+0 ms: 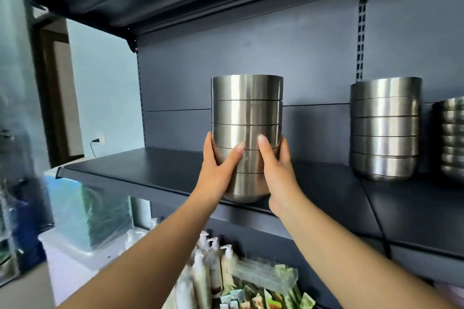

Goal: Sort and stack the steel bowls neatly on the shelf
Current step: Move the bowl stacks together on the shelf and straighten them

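Wrapping bowl stack [247, 118]: both hands' fingers [236, 152]

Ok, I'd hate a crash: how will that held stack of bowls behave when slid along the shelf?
The held stack is tall on a small rounded base, so it probably tips easily. The smooth steel likely slides, which may be why the left hand and right hand both grip it.

1. A pale blue painted wall [105, 88] stands at the left, daylit.
2. A dark brown wooden door frame [46, 98] adjoins it.
3. A white wall socket [100, 138] holds a black plug.
4. A dark grey metal back panel [251, 45] carries a slotted upright rail [361, 32].
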{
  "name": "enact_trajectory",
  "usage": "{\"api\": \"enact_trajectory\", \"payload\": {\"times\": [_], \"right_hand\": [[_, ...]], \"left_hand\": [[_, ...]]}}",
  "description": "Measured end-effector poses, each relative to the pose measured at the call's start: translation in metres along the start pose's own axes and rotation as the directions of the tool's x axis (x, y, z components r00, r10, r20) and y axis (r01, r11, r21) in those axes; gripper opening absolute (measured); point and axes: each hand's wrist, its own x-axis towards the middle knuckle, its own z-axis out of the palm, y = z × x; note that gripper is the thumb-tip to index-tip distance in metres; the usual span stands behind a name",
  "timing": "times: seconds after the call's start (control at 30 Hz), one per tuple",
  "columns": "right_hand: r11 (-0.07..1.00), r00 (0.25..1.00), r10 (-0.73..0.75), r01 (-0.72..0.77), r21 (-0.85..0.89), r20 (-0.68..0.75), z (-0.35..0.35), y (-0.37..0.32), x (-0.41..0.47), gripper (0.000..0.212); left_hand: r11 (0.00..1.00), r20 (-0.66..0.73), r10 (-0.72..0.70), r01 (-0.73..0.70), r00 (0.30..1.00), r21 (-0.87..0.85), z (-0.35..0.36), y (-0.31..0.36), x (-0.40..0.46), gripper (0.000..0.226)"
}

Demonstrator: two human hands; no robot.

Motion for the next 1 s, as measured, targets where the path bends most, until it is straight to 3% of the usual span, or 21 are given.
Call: {"api": "enact_trajectory", "payload": {"times": [0.2, 0.47, 0.57, 0.73, 1.0], "right_hand": [[1.0, 1.0, 0.02, -0.02, -0.015, -0.013, 0.07, 0.039, 0.027, 0.071], [0.982, 0.998, 0.065, -0.061, -0.181, 0.018, 0.13, 0.088, 0.093, 0.071], [0.967, 0.998, 0.055, -0.044, -0.251, 0.038, 0.151, 0.111, 0.127, 0.071], [0.962, 0.998, 0.065, -0.059, -0.267, 0.012, 0.2, 0.15, 0.177, 0.075], [0.948, 0.997, 0.076, -0.066, -0.311, 0.019, 0.289, 0.216, 0.239, 0.083]], "left_hand": [[1.0, 0.016, -0.021, 0.021, 1.0, 0.02, -0.072, -0.028, 0.039, 0.102], [0.999, -0.042, -0.015, 0.017, 0.999, 0.042, -0.135, -0.074, 0.105, 0.1], [0.993, 0.004, -0.061, 0.06, 0.998, 0.105, -0.164, -0.095, 0.141, 0.093], [0.982, 0.081, -0.118, 0.104, 0.99, 0.155, -0.217, -0.123, 0.198, 0.112], [0.989, 0.155, -0.13, 0.117, 0.979, 0.086, -0.308, -0.17, 0.276, 0.09]]}}
